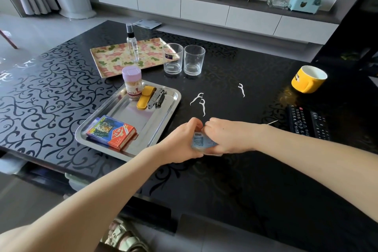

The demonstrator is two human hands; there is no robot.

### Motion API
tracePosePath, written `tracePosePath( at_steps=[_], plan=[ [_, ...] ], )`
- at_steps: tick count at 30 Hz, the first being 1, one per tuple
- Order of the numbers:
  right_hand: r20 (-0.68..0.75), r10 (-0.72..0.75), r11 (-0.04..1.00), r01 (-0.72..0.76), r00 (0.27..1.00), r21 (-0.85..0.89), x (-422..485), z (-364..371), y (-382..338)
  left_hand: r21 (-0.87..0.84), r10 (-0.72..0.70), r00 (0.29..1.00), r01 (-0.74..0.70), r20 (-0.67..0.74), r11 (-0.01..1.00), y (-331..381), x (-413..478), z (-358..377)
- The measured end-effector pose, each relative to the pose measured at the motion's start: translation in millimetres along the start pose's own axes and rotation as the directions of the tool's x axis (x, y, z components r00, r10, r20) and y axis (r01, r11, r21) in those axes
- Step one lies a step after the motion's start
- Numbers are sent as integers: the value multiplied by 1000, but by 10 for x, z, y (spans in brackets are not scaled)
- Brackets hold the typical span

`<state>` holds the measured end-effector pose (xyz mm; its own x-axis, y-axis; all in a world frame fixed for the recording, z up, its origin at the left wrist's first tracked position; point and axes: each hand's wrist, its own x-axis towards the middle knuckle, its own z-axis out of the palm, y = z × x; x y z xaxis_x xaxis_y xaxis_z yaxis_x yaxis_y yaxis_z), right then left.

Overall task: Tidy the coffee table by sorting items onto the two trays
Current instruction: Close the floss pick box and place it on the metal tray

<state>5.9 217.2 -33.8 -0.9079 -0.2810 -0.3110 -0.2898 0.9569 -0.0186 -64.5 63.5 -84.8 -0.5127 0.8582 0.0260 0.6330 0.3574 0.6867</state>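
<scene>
Both hands meet over the dark worktop (225, 180), just right of the steel tray (175, 96) and short of the near edge. The left hand (183, 142) has its fingers wrapped round a small packet (199, 141), and the right hand (226, 137) curls its fingers over the packet's far end and right side. The packet is held just above the worktop.

Bare worktop lies between the hands and the near edge, and more to the right as far as two remotes (306, 124). Three floss picks (201, 103) lie loose just beyond the hands, two of them crossing and the third further right, towards a yellow mug (308, 79) lying tipped on its side. On the steel tray, the middle is free between a card box (111, 132) at the near end and a toothpick jar (132, 84), yellow case (144, 97) and clippers (156, 98) at the far end. The floral tray (110, 57) behind it carries only a spray bottle (132, 45), with two glasses (184, 59) beside its right end.

The packet's barcode end points away from the person, and its long axis seems to run near to far, slightly leaning right. Only its printed face shows. The hands hide its edges and ends, and I cannot tell what it contains.
</scene>
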Motion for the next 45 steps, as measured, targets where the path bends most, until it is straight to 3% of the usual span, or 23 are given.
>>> tracePosePath(
  at_steps=[9,11,15,21,26,34,38,43,45],
  plan=[
    [-31,234,954,-223,972,198,34,-9,-105,-19,28,999,-28,-15,999,-69,-9,-56],
    [-43,231,959,-221,972,179,39,-30,-147,-14,29,999,-30,-13,999,-84,-14,-46],
    [-223,144,988,-129,964,84,3,39,-288,18,-8,1000,9,-26,1000,-94,-42,-48],
    [-274,98,994,-109,957,-26,-123,104,-331,-4,-14,999,14,-38,1000,-83,-74,-26],
    [-323,109,983,-55,940,174,-155,207,-292,-16,1,1000,-1,-25,1000,-60,-82,-46],
    [-278,92,908,34,956,418,-159,151,-122,6,48,998,-48,-36,999,-68,-89,-34],
    [-278,202,791,10,939,612,-222,171,-102,22,51,998,-50,-28,998,-71,-130,-44],
    [-265,336,346,144,904,927,-289,177,-75,36,59,997,-57,-59,998,-70,-215,7],
    [-249,483,247,142,840,959,-248,173,-35,44,72,996,-70,-53,997,-71,-261,35]
  ],
)
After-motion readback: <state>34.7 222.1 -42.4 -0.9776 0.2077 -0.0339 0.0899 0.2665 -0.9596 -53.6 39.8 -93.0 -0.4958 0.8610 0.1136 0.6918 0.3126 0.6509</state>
